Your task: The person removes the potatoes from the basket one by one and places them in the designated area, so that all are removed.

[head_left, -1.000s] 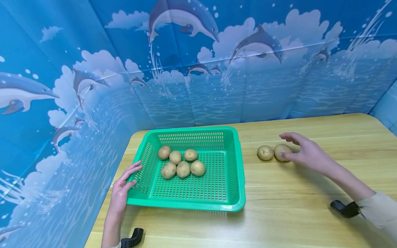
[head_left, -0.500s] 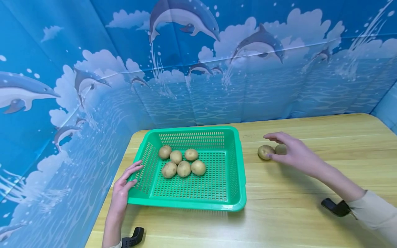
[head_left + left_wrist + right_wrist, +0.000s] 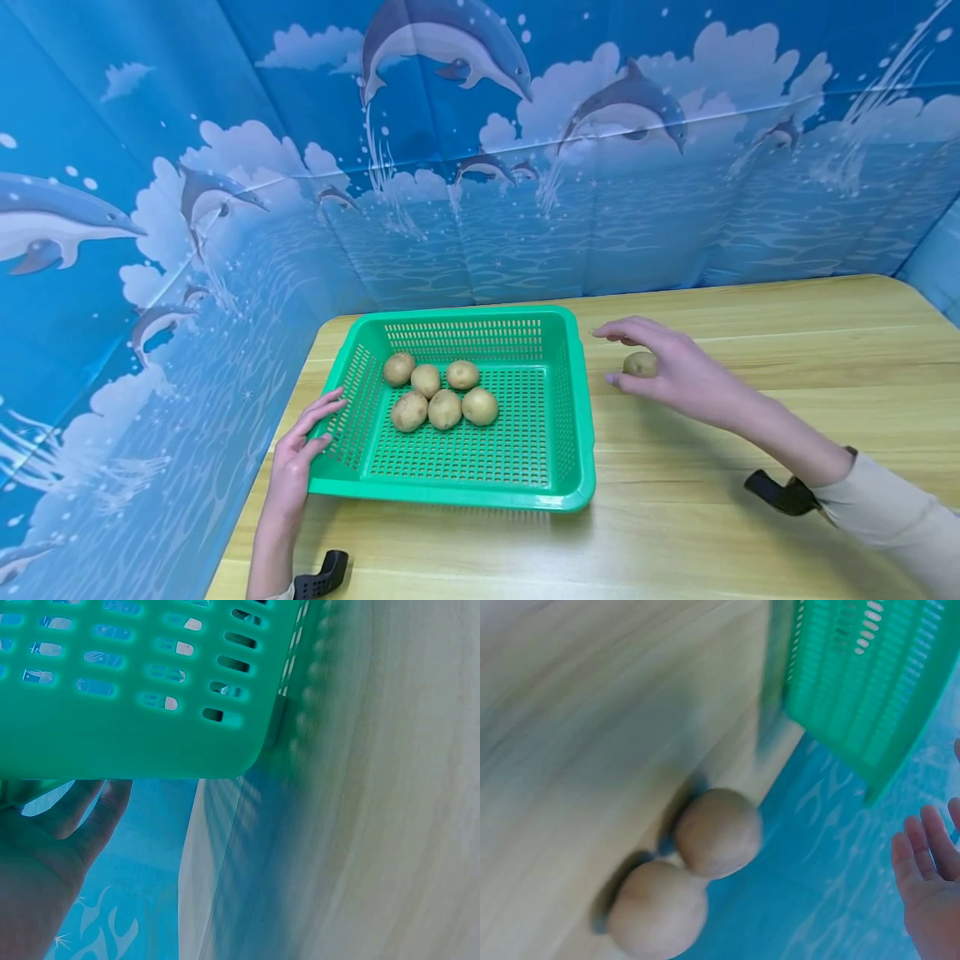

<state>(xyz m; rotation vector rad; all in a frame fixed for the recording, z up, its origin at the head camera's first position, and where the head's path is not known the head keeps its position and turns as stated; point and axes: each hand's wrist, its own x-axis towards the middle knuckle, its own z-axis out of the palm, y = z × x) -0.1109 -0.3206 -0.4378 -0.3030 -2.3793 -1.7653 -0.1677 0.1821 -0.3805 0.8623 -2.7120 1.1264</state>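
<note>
A green plastic basket (image 3: pixel 517 498) with slotted walls stands on the table and holds several potatoes (image 3: pixel 445 408) grouped toward its left and middle. My left hand (image 3: pixel 288 467) grips its left rim, fingers reaching over to the inside; the left wrist view shows that hand (image 3: pixel 45 862) beside the slotted wall. Right of the basket, my right hand (image 3: pixel 678 371) hovers with thumb and fingers spread, nothing between them. Beneath it lies a loose potato (image 3: pixel 640 364), while a second is hidden there. Both the nearer potato (image 3: pixel 658 909) and its neighbour (image 3: pixel 718 832) show in the right wrist view.
The wooden table (image 3: pixel 787 350) runs to the right and in front of the basket. A blue dolphin-print cloth (image 3: pixel 525 208) hangs behind and at the left. Black wrist devices (image 3: pixel 783 492) sit below both wrists.
My right hand has moved left from the right-hand loose potato, over both, toward the basket, staying spread. The loose potatoes stay in place. My left hand and the basket have hardly moved.
</note>
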